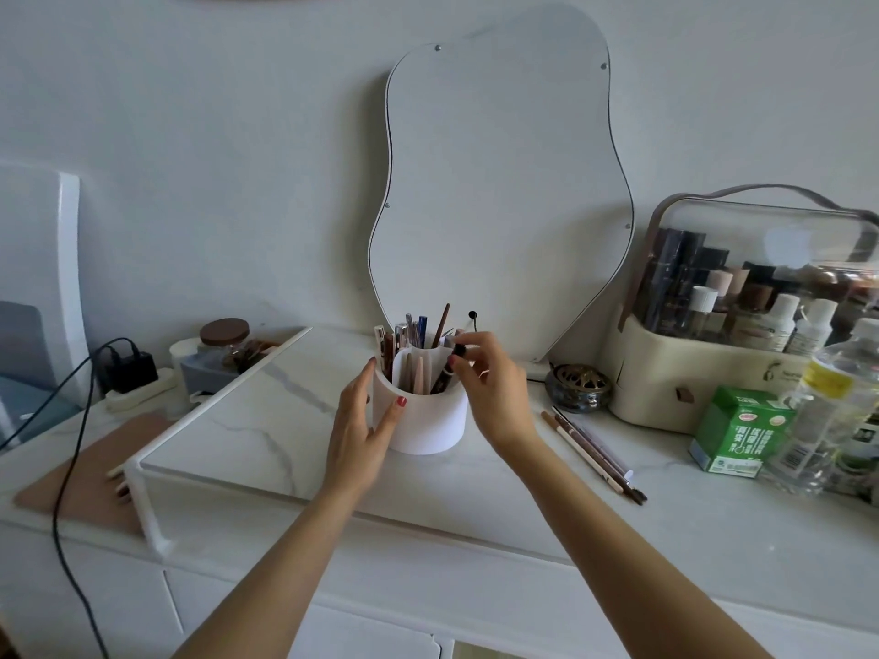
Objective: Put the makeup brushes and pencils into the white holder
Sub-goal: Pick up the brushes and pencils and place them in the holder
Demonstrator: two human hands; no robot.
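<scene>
marble-patterned vanity top (266, 420), seen from above and in front, with a wavy mirror (499, 183) leaning on the wall behind. centre: the white holder (428, 420) stood on the raised marble shelf, divided into compartments. my left hand (361, 420) was clasped on its left wall, thumb and fingers touching the rim, steadying it. my right hand (490, 387) pinched the top of a dark pencil (444, 373) that leaned in the front right compartment; its lower end was already inside. the front compartment held two pale, tapered pieces; the rear compartments held an upright cluster of pens, pencils and one brown-handled brush (441, 325). which of these shared a compartment could not be told. right of the holder: a few loose pencils and brushes (594, 449) lay side by side on the counter, well apart from the holder and not yet stowed. by my judgement the task was mostly done, with this small bundle remaining. far right: a clear-lidded cosmetics case (742, 302) full of bottles, and a green carton (737, 430), not part of the task.
</scene>
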